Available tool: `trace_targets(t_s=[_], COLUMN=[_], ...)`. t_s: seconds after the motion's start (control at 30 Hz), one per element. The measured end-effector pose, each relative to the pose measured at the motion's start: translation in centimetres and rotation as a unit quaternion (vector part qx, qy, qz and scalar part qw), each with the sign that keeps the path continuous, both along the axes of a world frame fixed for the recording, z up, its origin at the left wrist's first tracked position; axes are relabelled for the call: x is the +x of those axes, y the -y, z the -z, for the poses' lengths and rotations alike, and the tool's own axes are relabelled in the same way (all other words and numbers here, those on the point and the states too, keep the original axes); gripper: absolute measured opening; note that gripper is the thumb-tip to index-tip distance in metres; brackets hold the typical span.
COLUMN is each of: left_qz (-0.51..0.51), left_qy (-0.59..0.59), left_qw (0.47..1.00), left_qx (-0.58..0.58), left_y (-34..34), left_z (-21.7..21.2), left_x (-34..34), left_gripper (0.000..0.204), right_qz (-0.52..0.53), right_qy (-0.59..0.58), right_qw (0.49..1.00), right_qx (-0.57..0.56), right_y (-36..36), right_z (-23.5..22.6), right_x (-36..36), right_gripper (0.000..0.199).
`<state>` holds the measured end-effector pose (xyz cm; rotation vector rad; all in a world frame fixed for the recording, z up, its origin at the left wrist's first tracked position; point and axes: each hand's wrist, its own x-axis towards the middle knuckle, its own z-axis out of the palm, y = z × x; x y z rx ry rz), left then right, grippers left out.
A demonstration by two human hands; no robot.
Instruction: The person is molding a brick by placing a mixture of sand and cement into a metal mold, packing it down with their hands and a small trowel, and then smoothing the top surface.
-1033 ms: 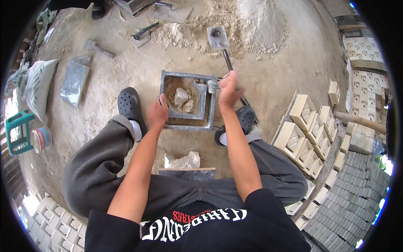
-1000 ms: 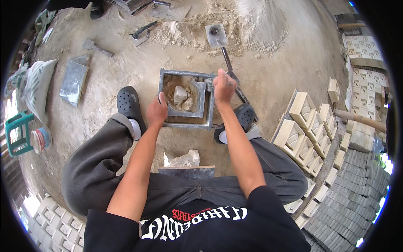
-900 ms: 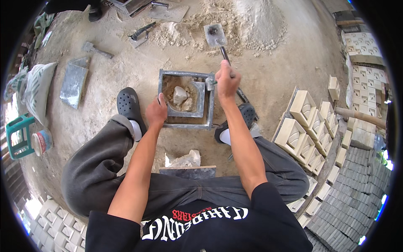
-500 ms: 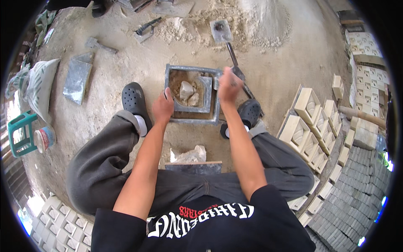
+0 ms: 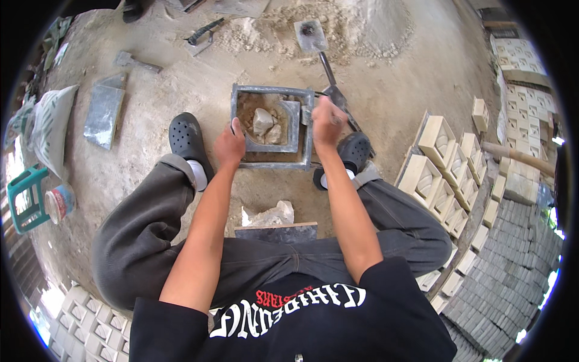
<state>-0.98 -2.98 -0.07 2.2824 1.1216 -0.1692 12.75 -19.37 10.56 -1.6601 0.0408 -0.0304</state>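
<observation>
1. From my head view, the square metal frame (image 5: pixel 271 89) lies on the dusty floor (image 5: pixel 416 84) between the person's clogs; floor spreads ahead of its far wall and leftward to the leaning metal sheet (image 5: pixel 104 114).
2. My left grip (image 5: pixel 230 143) holds the frame's left wall, thumb on top.
3. My right grip (image 5: pixel 329 123) is just beside the right wall, fingers curled; blur stops me telling whether it is closed on anything.
4. The left fingers' undersides are hidden, and the black-shod foot (image 5: pixel 132 9) is cut off at the top edge.
5. Inside the frame, a pale rock (image 5: pixel 263 120) sits by the grey inner panel (image 5: pixel 294 123).
6. The long-handled shovel (image 5: pixel 310 35) slants toward the right clog (image 5: pixel 354 149), crowding that side; cream hollow blocks (image 5: pixel 438 137) stand farther right.
7. A hammer (image 5: pixel 137 62) lies ahead, to the left.
</observation>
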Motion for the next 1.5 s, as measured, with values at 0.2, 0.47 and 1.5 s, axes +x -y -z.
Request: trace_targets(t_s=[0.2, 0.47, 1.5], left_qz=[-0.013, -0.009, -0.002], left_qy=[0.004, 0.001, -0.025], left_qw=[1.000, 1.000, 1.000], left_qx=[-0.006, 0.002, -0.012], left_y=[-0.6, -0.7, -0.5], left_z=[-0.2, -0.3, -0.7], left_x=[0.1, 0.1, 0.1], left_gripper=[0.061, 0.062, 0.059], right_qz=[0.029, 0.021, 0.026], right_qy=[0.015, 0.033, -0.031], right_qw=[0.999, 0.997, 0.999], right_qx=[0.025, 0.062, -0.005], right_y=[0.5, 0.9, 0.5], right_z=[-2.4, -2.3, -3.6], right_x=[-0.7, -1.7, -3.9], right_gripper=[0.050, 0.051, 0.052])
